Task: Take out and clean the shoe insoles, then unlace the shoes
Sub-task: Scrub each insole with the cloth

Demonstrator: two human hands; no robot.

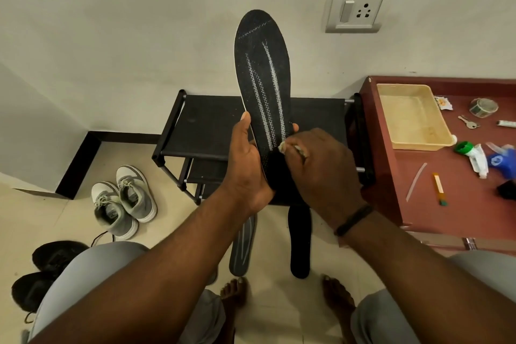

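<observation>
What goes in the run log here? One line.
left hand grips insole | right hand wipes it with wad | shoes laced

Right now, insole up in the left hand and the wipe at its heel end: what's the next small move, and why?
Probably stroke the wipe up toward the toe. The right hand pinches it low on the insole, which the left hand holds upright; the long upper stretch lies uncovered.

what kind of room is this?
Likely a home entryway or room corner: a black metal-frame shoe rack against the wall, grey-and-white lace-up sneakers on the tiled floor, and a reddish-brown wooden table scattered with household odds and ends.
</observation>
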